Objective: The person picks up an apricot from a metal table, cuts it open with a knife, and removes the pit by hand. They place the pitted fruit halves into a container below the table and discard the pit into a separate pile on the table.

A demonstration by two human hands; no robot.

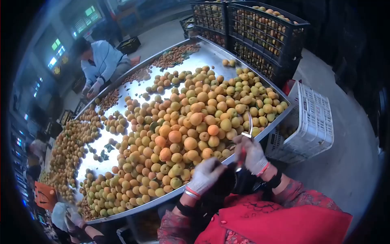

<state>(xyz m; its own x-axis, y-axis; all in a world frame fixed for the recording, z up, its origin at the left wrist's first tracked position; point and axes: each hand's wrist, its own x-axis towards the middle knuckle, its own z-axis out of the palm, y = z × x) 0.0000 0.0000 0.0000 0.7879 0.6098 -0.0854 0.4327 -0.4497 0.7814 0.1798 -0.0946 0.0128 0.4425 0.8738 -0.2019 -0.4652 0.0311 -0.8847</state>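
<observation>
Apricots [190, 143], orange to yellow-green, lie heaped on a metal table [106, 142]. At the table's near edge, my gloved right hand [252, 155] is closed around a tool [246, 135] with a red handle and a curved metal end, which reaches up over the fruit. Beside it to the left, my gloved left hand [205, 175] has its fingers curled in toward a dark shape below the edge; what they hold is hidden.
Black crates of apricots [264, 34] stand stacked beyond the far right edge. White plastic crates [310, 118] sit at the right. Small brown pieces [172, 57] line the far side. A person [101, 61] works across the table; another person [67, 219] is at lower left.
</observation>
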